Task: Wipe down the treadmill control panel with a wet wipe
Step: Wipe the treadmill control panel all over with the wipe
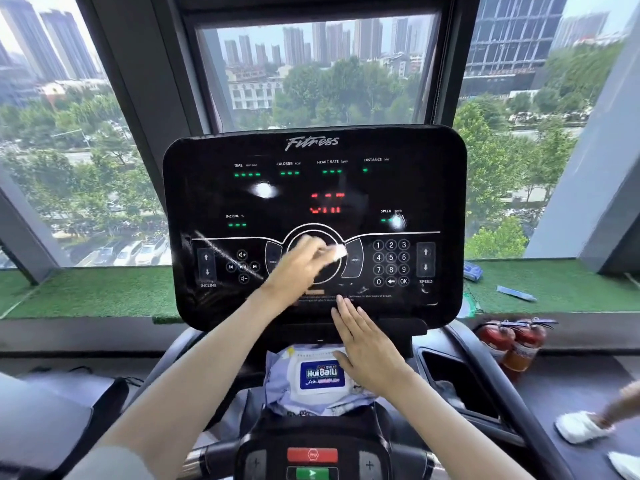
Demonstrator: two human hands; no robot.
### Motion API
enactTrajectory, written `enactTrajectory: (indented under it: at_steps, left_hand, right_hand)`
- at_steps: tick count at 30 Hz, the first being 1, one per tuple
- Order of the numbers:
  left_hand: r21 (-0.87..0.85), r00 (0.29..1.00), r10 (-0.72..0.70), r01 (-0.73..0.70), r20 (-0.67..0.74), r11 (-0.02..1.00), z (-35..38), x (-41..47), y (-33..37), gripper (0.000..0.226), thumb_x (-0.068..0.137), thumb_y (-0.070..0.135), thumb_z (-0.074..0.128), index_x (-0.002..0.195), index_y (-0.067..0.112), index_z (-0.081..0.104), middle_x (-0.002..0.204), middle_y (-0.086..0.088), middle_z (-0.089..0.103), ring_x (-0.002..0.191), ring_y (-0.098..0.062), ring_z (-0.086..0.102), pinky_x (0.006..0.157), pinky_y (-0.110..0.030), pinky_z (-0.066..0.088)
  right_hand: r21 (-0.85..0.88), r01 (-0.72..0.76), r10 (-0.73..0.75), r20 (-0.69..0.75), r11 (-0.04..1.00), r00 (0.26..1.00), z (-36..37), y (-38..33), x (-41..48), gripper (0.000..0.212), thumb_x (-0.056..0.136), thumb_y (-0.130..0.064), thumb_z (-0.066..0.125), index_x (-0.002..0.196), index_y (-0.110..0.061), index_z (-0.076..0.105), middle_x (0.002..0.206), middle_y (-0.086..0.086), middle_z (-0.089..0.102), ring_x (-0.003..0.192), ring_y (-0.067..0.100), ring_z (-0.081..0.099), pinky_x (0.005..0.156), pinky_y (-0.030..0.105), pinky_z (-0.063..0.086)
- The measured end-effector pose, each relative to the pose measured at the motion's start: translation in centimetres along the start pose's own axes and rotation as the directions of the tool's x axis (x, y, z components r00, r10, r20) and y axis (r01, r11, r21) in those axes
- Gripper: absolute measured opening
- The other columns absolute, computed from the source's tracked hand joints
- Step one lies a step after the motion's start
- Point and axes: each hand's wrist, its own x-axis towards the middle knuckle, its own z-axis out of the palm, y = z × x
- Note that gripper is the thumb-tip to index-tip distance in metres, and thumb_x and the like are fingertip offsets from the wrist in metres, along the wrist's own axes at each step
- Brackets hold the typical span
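The black glossy treadmill control panel (415, 188) stands upright in front of me, with green and red readouts, a round centre dial and a number pad at the right. My left hand (298, 268) pinches a small white wet wipe (336, 252) and holds it against the round dial in the panel's lower middle. My right hand (367, 344) is flat with straight fingers, its fingertips touching the panel's bottom edge. Under that hand lies a pack of wet wipes (318, 375) with a blue label, on the console tray.
A red stop button (312, 455) and green start button (312, 473) sit below the pack. A cup holder recess (453, 379) opens at the right. Red fire extinguishers (512, 341) stand beyond it. Another person's white shoes (581, 426) show at far right. Green turf ledge (86, 292) runs under the windows.
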Motion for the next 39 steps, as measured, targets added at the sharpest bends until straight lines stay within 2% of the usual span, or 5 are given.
enactTrajectory:
  at_steps: [4, 10, 23, 32, 39]
  left_hand:
    - [-0.175, 0.81, -0.463, 0.429, -0.36, 0.886, -0.8, 1.1, -0.2, 0.041, 0.086, -0.002, 0.047, 0.121, 0.016, 0.058, 0.095, -0.007, 0.048, 0.086, -0.023, 0.047, 0.068, -0.029, 0.048]
    - [0.075, 0.965, 0.261, -0.263, 0.04, 0.962, 1.9, -1.1, 0.7, 0.041, 0.083, -0.004, 0.044, 0.121, 0.007, 0.053, 0.094, -0.01, 0.056, 0.088, -0.021, 0.047, 0.064, -0.034, 0.055]
    - [-0.216, 0.999, -0.048, 0.047, 0.0, 0.975, 2.8, -0.9, 4.5, 0.028, 0.084, -0.004, 0.057, 0.102, 0.013, 0.071, 0.078, 0.006, 0.049, 0.078, -0.004, 0.043, 0.062, -0.023, 0.044]
    - [-0.725, 0.763, -0.412, 0.627, 0.498, 0.285, -2.2, 1.0, 5.8, 0.035, 0.082, -0.005, 0.061, 0.105, 0.021, 0.069, 0.086, 0.0, 0.061, 0.078, -0.006, 0.057, 0.068, -0.016, 0.047]
    - [-0.722, 0.621, -0.383, 0.651, 0.683, -0.234, -2.6, -0.6, 5.2, 0.039, 0.084, -0.009, 0.057, 0.114, 0.015, 0.065, 0.081, -0.002, 0.066, 0.078, -0.014, 0.064, 0.065, -0.025, 0.051]
  right_hand:
    - [-0.022, -0.04, 0.04, -0.017, 0.999, 0.999, -0.2, 0.7, -1.1, 0.066, 0.091, -0.038, 0.027, 0.142, 0.004, 0.023, 0.151, 0.02, 0.02, 0.14, 0.028, 0.02, 0.115, 0.041, 0.017]
    - [-0.043, -0.167, 0.167, -0.021, 0.985, 0.986, -0.6, 2.5, -1.9, 0.062, 0.093, -0.034, 0.023, 0.138, 0.007, 0.033, 0.149, 0.023, 0.025, 0.138, 0.03, 0.027, 0.108, 0.046, 0.016]
    - [0.457, -0.274, 0.437, -0.299, 0.846, 0.848, -2.8, 2.6, -1.1, 0.038, 0.089, -0.024, 0.041, 0.113, -0.002, 0.062, 0.117, 0.013, 0.063, 0.107, 0.028, 0.06, 0.095, 0.033, 0.043]
    - [0.964, -0.262, 0.681, 0.216, -0.036, 0.699, -7.2, 3.4, 2.8, 0.035, 0.081, -0.023, 0.069, 0.113, -0.022, 0.055, 0.088, 0.003, 0.066, 0.078, 0.01, 0.06, 0.073, 0.023, 0.05]
    - [0.959, -0.271, 0.66, 0.254, -0.078, 0.707, -7.4, 2.7, 3.3, 0.038, 0.078, -0.01, 0.071, 0.112, -0.02, 0.056, 0.093, 0.003, 0.062, 0.079, 0.012, 0.06, 0.074, 0.024, 0.05]
